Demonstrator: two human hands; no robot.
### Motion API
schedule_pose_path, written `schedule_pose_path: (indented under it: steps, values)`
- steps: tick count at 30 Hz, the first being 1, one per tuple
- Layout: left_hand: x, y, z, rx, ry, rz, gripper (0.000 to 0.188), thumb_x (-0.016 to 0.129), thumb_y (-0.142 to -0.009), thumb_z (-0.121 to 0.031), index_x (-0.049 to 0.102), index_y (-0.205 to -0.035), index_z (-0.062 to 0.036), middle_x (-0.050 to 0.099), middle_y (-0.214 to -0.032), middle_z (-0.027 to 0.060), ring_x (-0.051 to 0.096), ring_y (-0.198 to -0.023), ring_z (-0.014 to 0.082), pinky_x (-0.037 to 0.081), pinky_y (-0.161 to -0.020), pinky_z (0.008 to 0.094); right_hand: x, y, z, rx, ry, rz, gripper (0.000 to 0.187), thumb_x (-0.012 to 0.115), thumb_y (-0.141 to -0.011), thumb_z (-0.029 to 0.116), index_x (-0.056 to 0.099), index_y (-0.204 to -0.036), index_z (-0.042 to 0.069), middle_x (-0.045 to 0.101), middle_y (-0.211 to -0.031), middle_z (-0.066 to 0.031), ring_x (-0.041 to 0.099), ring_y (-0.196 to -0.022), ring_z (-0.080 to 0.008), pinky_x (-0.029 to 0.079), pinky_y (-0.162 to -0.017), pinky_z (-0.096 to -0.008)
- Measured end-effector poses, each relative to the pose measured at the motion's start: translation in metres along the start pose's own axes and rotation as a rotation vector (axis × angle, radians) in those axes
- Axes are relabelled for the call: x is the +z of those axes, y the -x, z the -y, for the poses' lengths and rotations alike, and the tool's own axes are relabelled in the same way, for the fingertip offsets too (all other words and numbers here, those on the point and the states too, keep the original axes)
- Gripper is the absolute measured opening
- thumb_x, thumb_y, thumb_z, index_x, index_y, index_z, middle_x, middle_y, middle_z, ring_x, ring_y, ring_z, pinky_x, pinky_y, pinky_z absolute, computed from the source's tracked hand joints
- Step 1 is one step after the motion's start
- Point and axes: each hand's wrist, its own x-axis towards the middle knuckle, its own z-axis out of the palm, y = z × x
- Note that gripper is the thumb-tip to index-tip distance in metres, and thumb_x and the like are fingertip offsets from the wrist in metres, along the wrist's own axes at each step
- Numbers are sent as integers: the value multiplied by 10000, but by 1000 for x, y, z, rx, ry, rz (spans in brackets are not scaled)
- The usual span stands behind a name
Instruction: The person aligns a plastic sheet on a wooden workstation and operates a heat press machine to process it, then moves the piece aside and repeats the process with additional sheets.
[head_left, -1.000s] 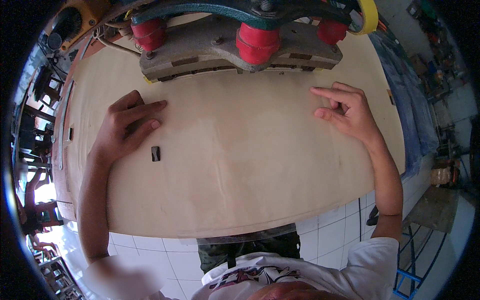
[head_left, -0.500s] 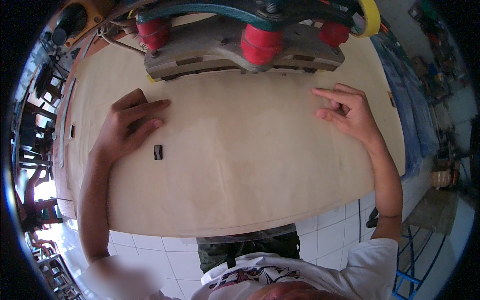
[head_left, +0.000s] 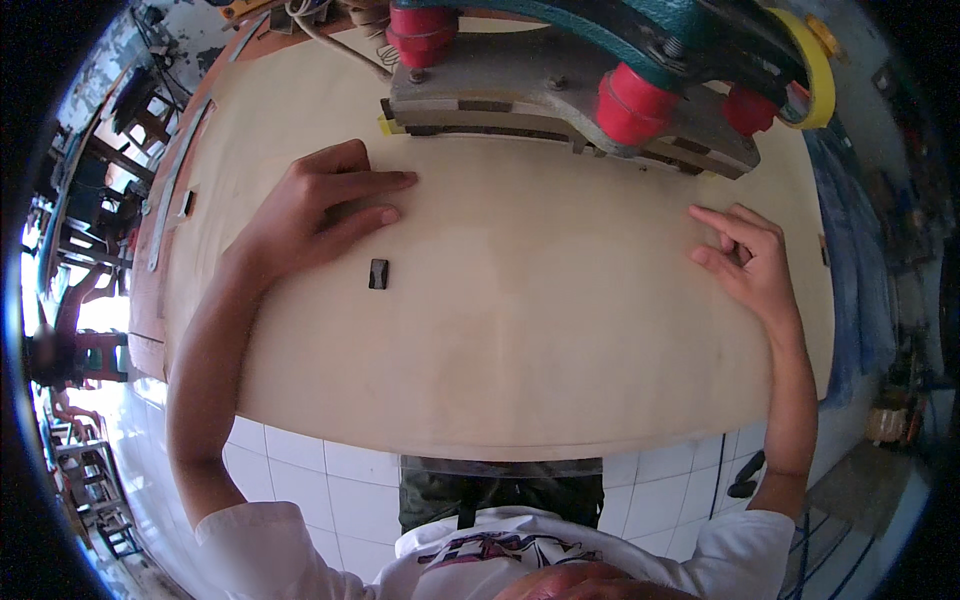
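A large beige sheet (head_left: 520, 330) lies spread over the table. My left hand (head_left: 325, 205) rests on its left part, index finger and thumb stretched out and apart, holding nothing. On the right part lies my right hand (head_left: 748, 255), its index finger pointing inward and the thumb apart from it, also with nothing held. Beyond both hands is a grey metal press bar (head_left: 520, 90) with red mounts (head_left: 640, 105) under a dark green frame (head_left: 600, 20). The sheet runs up to the bar's near edge; whether the bar touches it, I cannot tell. A small black block (head_left: 378, 274) sits near my left thumb.
A metal ruler-like strip (head_left: 180, 185) lies along the table's left edge, with another small dark block (head_left: 187, 203) beside it. Blue sheeting (head_left: 850, 260) hangs at the right edge. A yellow ring (head_left: 822, 75) is on the machine's right. White floor tiles (head_left: 365, 500) show below.
The view has turned, so the table, machine and hands appear farther right. Both hands keep about the same pose and place on the sheet.
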Motion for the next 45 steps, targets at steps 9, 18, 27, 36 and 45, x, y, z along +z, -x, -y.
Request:
schedule_pose_path:
  steps: [9,18,27,36,45]
  values:
    - [1,1,3,65,-27,-20,303,710,-828,-149,710,-1112,-43,521,-744,106,528,-650,253,443,-604,366,1,0,-2,-39,-24,-4,460,816,-763,258,703,-1177,93,401,-646,0,401,-576,-112,344,-524,-268]
    - [1,0,3,53,-31,-14,301,717,-830,-168,714,-1109,-54,521,-743,106,532,-645,257,445,-600,373,0,0,-1,-35,-24,-2,472,820,-758,273,702,-1177,89,387,-647,4,384,-572,-103,325,-504,-259]
    - [1,1,3,35,-12,-15,314,720,-835,-180,713,-1129,-71,534,-759,100,545,-657,246,457,-610,371,-2,2,-2,-42,-26,-16,471,820,-757,302,710,-1154,76,396,-652,8,385,-573,-104,325,-509,-258]
    - [-1,2,1,-18,4,53,323,696,-862,-208,691,-1125,-22,539,-769,130,542,-717,284,466,-665,394,1,2,-2,-35,-55,-11,464,817,-761,288,708,-1155,69,400,-658,6,388,-581,-106,331,-518,-257]
    - [1,1,2,30,-19,-6,306,720,-841,-181,713,-1130,-78,536,-770,102,548,-672,256,462,-623,373,-3,3,-4,-23,-58,-17,452,821,-758,272,710,-1146,68,397,-659,6,394,-583,-105,340,-525,-258]
